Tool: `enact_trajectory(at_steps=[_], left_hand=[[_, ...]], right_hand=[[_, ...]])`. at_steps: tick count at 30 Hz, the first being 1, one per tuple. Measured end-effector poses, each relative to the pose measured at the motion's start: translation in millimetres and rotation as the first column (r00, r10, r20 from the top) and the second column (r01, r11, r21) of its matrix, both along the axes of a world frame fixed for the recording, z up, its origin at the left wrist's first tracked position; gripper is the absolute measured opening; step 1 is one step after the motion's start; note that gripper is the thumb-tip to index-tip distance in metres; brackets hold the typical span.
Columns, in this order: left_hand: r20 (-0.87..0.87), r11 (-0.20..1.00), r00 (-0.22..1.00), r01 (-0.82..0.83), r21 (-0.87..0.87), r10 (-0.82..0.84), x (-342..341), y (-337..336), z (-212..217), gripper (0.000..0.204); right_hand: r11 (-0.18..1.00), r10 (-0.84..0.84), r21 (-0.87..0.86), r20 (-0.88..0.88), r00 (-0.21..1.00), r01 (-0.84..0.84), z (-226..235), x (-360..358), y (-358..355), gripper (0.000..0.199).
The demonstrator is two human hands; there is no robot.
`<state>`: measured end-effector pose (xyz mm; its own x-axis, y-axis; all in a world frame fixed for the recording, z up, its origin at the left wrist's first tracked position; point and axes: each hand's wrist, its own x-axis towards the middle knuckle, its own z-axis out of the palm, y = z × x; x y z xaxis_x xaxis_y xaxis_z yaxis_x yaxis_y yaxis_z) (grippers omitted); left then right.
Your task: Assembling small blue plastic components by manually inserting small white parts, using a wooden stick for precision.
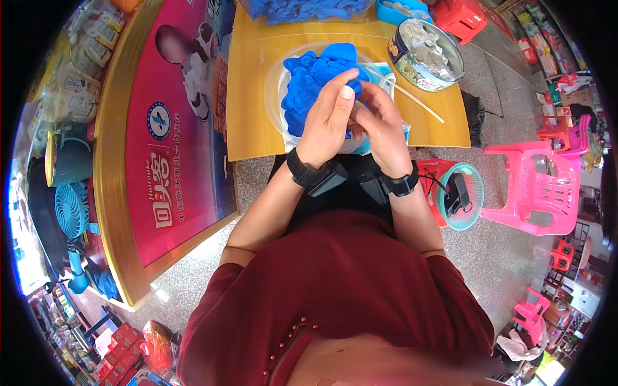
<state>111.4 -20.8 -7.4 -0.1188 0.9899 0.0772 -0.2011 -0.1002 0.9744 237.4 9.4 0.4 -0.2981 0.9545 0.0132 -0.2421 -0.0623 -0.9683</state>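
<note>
The person is sitting at a small yellow wooden table [257, 128] and working both hands together just above its near edge. The left hand [328, 119] and the right hand [381, 125] are meeting fingertip to fingertip over a clear round plastic basin [273, 96] that is holding a heap of crumpled blue rubbery pieces [309, 83]. Both hands are closing in a pinch on something small between them (what exactly is hidden behind the fingers), with the left thumb pressing over the top. Judging by this, the step in hand is the fine handling of one piece taken from the heap; the next move is calling for a steady two-handed pinch held above the basin so nothing is dropping off the table edge.

Around the work, a round metal tin of pale lumpy contents [426, 55] is standing at the table's far right corner, and a thin pale stick [418, 103] is lying just beside the basin, close enough to the right hand to be knocked. A large pink poster board with a gold frame [170, 128] is leaning at the left, a pink plastic chair [534, 186] is standing at the right, and a teal round basket [460, 196] is sitting near the right elbow.
</note>
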Motion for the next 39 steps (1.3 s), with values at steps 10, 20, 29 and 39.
enact_trajectory(at_steps=[10, 20, 29, 39], left_hand=[[-0.612, 0.91, 0.783, 0.165, 0.38, 0.114, -15.5, 3.6, 15.7, 0.066], [-0.313, 0.941, 0.911, -0.179, 0.287, 0.268, -19.6, 7.1, 5.8, 0.023], [-0.288, 0.955, 0.934, -0.138, 0.262, 0.213, -16.1, 2.3, 6.1, 0.027], [-0.403, 0.893, 0.857, -0.131, 0.43, 0.32, -13.5, 3.9, 6.0, 0.027]], right_hand=[[0.965, -0.065, -0.262, -0.198, 0.978, 0.011, -4.7, 19.6, 15.4, 0.014], [0.95, 0.11, 0.278, 0.123, 0.986, -0.141, 13.1, 10.2, -3.5, 0.037], [0.861, -0.092, 0.481, 0.464, 0.881, -0.163, 14.6, 11.5, -3.2, 0.022], [0.962, 0.237, 0.106, 0.14, 0.961, -0.253, 4.1, 4.5, -9.5, 0.027]])
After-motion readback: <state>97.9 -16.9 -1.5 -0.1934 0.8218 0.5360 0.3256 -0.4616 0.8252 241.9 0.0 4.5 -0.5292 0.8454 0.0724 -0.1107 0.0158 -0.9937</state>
